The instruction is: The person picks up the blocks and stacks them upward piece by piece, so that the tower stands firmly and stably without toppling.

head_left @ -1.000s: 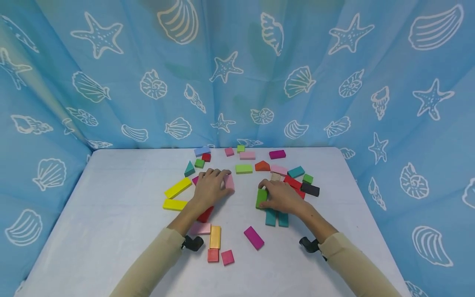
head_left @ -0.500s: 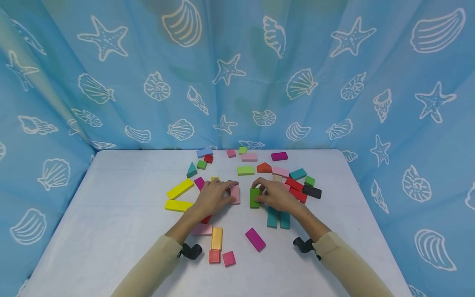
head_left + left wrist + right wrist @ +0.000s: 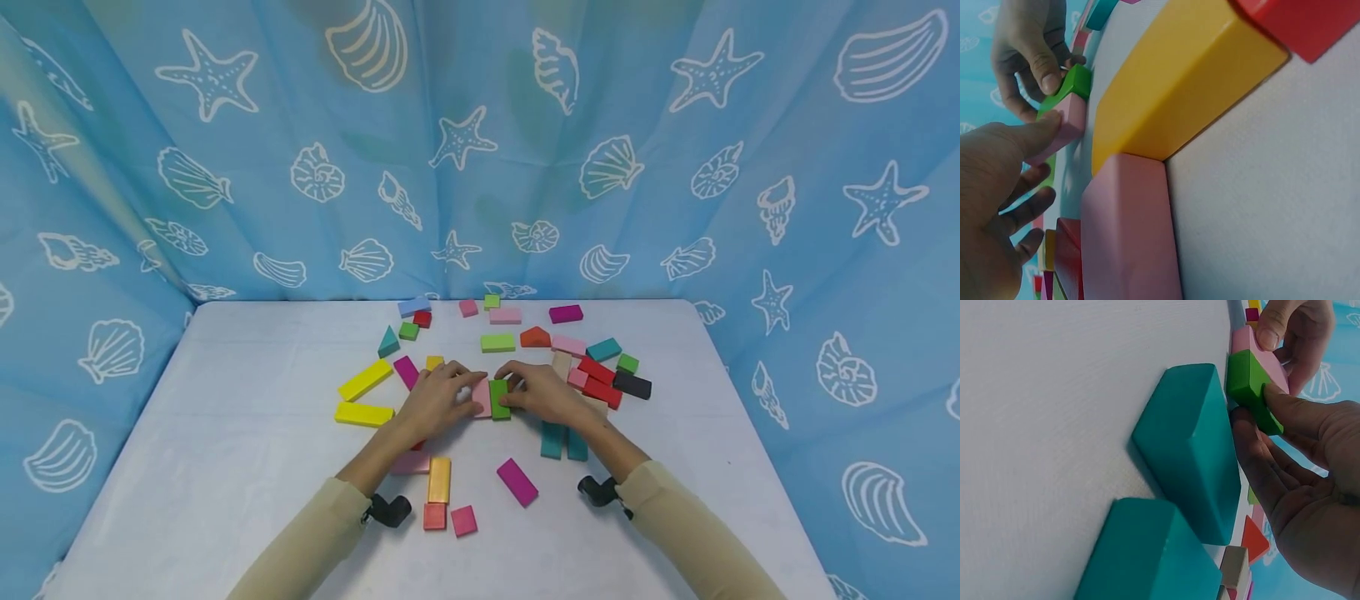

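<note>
In the head view my left hand [image 3: 433,402] pinches a pink block [image 3: 483,400] between thumb and fingers at the middle of the table. My right hand [image 3: 551,393] holds a green block [image 3: 498,402] the same way. Long side against long side, the two blocks lie next to each other. The left wrist view shows the left thumb on the end of the pink block [image 3: 1072,119], with the green block [image 3: 1075,81] just beyond it. From the right wrist, the green block [image 3: 1247,378] appears touching the pink one [image 3: 1244,339].
Two teal blocks [image 3: 552,440] lie below the right hand. Yellow blocks [image 3: 365,381] are left of the left hand. Nearer me are an orange block [image 3: 439,481] and a magenta block [image 3: 517,482]. Several blocks, including a black one [image 3: 632,384], lie right and behind.
My right hand has slid the green block leftward until it meets the pink block. The left hand has shifted slightly right and nearer me with the pink block.
</note>
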`<state>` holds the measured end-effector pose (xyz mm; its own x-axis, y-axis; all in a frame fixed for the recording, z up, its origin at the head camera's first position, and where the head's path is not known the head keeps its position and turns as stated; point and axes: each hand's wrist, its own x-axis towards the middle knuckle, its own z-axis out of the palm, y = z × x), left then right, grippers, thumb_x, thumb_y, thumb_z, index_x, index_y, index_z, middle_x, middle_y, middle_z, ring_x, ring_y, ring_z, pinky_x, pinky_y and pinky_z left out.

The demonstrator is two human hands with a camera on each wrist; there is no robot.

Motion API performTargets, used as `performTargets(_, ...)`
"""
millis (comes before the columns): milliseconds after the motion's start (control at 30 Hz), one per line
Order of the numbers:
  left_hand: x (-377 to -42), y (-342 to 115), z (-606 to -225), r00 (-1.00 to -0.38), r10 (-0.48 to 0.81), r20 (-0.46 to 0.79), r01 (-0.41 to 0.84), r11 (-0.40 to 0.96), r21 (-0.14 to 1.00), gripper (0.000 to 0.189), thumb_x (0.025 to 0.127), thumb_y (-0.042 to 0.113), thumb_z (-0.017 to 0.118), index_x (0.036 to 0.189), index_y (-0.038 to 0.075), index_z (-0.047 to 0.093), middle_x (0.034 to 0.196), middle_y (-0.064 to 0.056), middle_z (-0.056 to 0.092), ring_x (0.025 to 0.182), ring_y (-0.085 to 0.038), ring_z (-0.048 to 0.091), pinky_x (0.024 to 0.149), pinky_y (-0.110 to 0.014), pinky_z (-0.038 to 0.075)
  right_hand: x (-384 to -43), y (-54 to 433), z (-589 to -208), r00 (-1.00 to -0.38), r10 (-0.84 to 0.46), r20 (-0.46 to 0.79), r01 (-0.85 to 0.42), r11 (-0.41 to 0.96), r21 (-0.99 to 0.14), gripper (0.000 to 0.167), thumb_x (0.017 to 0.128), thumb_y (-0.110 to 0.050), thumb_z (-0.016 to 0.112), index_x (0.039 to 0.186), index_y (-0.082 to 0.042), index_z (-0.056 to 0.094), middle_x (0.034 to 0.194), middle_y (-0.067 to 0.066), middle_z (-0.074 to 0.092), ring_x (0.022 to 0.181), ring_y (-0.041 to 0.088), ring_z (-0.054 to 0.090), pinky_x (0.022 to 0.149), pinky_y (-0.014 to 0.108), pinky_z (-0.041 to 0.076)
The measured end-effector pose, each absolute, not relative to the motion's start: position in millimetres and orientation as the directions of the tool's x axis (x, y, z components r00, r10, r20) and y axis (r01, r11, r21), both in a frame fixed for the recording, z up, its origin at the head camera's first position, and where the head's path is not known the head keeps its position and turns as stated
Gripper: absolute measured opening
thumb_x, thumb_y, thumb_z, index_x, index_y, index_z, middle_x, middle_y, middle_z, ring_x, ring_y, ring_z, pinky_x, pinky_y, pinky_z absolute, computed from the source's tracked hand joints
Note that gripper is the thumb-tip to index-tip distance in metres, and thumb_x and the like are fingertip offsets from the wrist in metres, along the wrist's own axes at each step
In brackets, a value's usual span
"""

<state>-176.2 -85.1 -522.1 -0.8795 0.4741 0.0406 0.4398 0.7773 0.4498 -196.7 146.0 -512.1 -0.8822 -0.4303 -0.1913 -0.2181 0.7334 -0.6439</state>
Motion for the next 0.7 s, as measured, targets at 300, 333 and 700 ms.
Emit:
performTargets(300, -178.3, -84.5, -523.6, -0.892, 0.451, 0.031, 0.419, 0.799, 0.431, 0.057, 0.087, 0.043, 0.077, 0.137, 0.023, 0.06, 0.132, -0.001, 0.064, 0.124, -0.024, 0.054, 0.101, -0.047, 0.041, -196.7, 145.9, -513.8, -0.891, -0.406, -0.203, -0.179, 0.724, -0.666, 0.041, 0.088, -0.024, 0.079, 0.127, -0.02, 0.064, 0.104, -0.003, 0.066, 0.093, 0.015, 0.063, 0.076, 0.028, 0.056)
performTargets(333, -178.4, -84.4, -523.5, -0.893, 0.449, 0.028, 0.417, 0.803, 0.426, 0.056, 0.087, 0.044, 0.077, 0.137, 0.023, 0.061, 0.132, -0.001, 0.065, 0.124, -0.024, 0.054, 0.101, -0.047, 0.041, -196.7, 146.0, -514.0, -0.893, -0.403, -0.202, -0.175, 0.723, -0.668, 0.041, 0.088, -0.024, 0.079, 0.126, -0.02, 0.065, 0.104, -0.003, 0.066, 0.092, 0.015, 0.063, 0.076, 0.028, 0.055)
performTargets(700, -180.8, -86.0, -523.6, -0.874, 0.484, 0.035, 0.461, 0.804, 0.376, 0.052, 0.091, 0.045, 0.073, 0.137, 0.024, 0.062, 0.134, -0.002, 0.064, 0.124, -0.026, 0.051, 0.101, -0.05, 0.038, -198.1, 143.4, -513.4, -0.901, -0.384, -0.201, -0.167, 0.736, -0.656, 0.042, 0.087, -0.023, 0.08, 0.126, -0.017, 0.066, 0.107, -0.001, 0.066, 0.091, 0.015, 0.061, 0.078, 0.028, 0.055)
